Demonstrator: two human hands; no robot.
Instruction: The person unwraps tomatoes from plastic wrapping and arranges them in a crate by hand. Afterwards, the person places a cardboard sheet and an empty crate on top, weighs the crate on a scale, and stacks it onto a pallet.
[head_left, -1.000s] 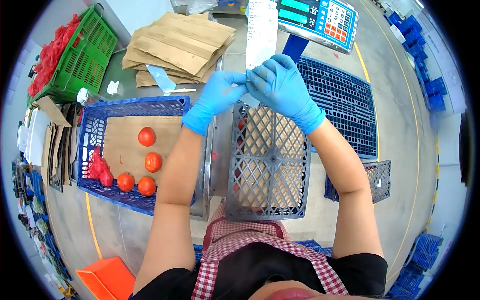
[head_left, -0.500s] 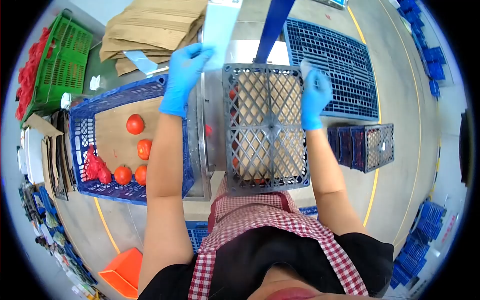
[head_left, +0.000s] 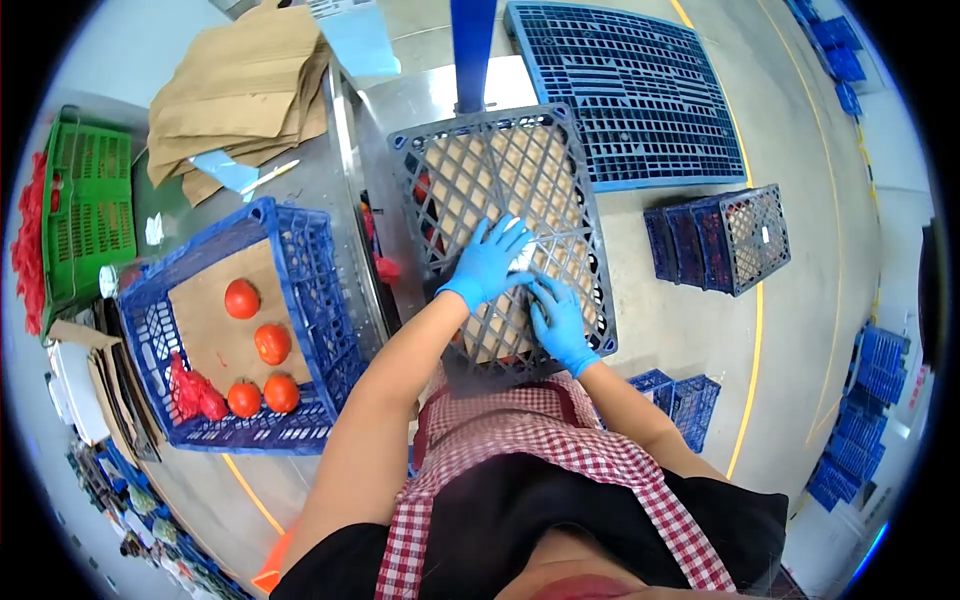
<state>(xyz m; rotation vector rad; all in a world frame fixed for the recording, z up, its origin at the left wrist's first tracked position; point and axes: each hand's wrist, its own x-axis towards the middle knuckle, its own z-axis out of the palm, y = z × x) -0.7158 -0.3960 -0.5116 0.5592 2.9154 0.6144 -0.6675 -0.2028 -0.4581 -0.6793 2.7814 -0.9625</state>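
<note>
Blue-gloved, my left hand lies flat with its fingers spread on a black lattice crate cover. Partly under its fingertips is a small white label, at about the middle of the lattice. My right hand rests just to the right and nearer to me, fingers extended and loosely bent, fingertips touching the lattice by the label. Brown cardboard and some red tomatoes show through the openings. On the left, a tilted blue crate holds several tomatoes and red netting on cardboard.
Cardboard sheets lie at the upper left, near a light-blue sheet and a blue post. A green crate stands far left. Beyond are a blue pallet and stacked dark crates on the floor.
My left hand has left the light-blue sheet and come down onto the lattice. My right hand has moved inward from the right side; the white label it carried now lies on the lattice.
</note>
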